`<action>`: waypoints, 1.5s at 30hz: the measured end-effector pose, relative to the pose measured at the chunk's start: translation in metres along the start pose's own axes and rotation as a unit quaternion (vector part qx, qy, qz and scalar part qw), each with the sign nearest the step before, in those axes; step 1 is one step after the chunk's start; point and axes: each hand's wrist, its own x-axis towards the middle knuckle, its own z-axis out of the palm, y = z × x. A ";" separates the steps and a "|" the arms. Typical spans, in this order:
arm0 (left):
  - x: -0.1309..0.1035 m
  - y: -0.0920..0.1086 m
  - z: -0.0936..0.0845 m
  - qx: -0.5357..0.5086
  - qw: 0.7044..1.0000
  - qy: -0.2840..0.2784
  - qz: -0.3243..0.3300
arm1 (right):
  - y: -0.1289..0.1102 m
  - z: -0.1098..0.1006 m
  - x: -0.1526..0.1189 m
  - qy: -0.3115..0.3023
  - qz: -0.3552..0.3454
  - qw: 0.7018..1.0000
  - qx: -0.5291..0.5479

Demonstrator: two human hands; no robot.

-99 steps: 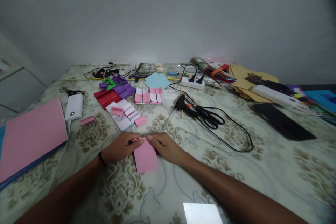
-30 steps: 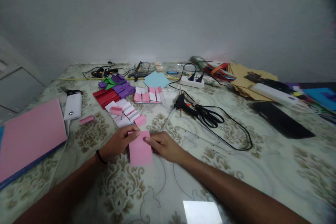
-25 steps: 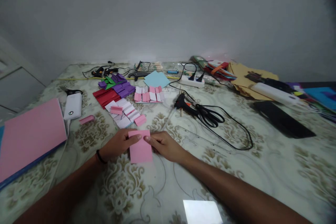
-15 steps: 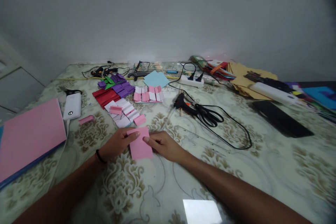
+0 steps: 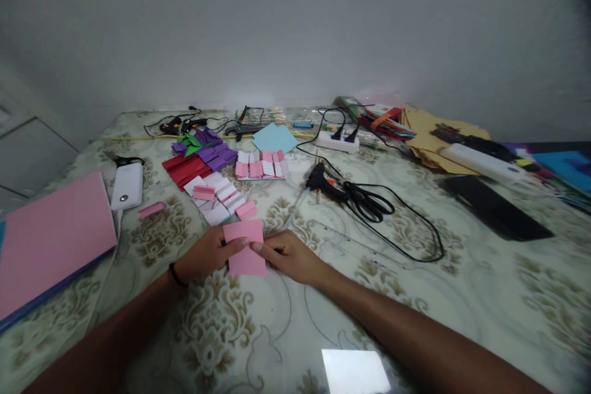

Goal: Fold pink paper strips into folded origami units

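A small pink sheet of paper (image 5: 249,263) is held up between both hands, just above the patterned tabletop. My left hand (image 5: 210,254) grips its left side, thumb on the near face and fingers hidden behind. From the right, my right hand (image 5: 289,255) pinches the same sheet, its thumb tip close to the left thumb. Directly beyond lie folded white and pink paper pieces (image 5: 217,194), with red folded pieces (image 5: 186,170) and purple ones (image 5: 217,156) behind them. A row of pink and white folded pieces (image 5: 261,165) sits farther back.
A black glue gun (image 5: 330,183) with a coiled cord lies right of the hands, near a clear ruler (image 5: 355,243). A white power bank (image 5: 127,186) and pink sheets (image 5: 55,234) are at left. A black phone (image 5: 496,206) lies right; a power strip (image 5: 337,141) stands behind.
The pink sheet has turned slightly and shifted a little up and left. The left thumb has slid toward the sheet's middle, nearer the right thumb.
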 end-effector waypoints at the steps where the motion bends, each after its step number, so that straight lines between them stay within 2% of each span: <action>1: 0.000 0.000 0.000 0.001 1.000 0.001 0.000 | 0.000 0.000 0.000 0.000 -0.001 1.000 -0.003; 7: 0.000 -0.002 0.001 -0.010 1.000 0.004 0.026 | 0.002 -0.001 -0.001 0.002 0.024 1.000 -0.018; 15: -0.001 0.001 0.001 -0.020 1.000 0.007 0.000 | 0.000 0.000 0.000 0.004 0.000 1.000 -0.011; 24: -0.001 0.005 0.001 -0.011 1.000 -0.001 0.019 | 0.001 0.000 0.000 0.010 0.038 0.999 -0.024; 31: -0.002 0.007 0.001 -0.037 0.999 0.006 0.002 | -0.002 0.000 0.000 0.010 0.023 1.000 -0.019; 37: -0.001 0.009 0.000 -0.018 0.999 0.008 0.027 | 0.002 0.000 0.000 0.014 0.029 0.999 -0.029; 45: -0.001 0.009 0.000 -0.026 1.000 0.007 0.016 | 0.000 0.001 0.000 0.012 0.032 0.999 -0.029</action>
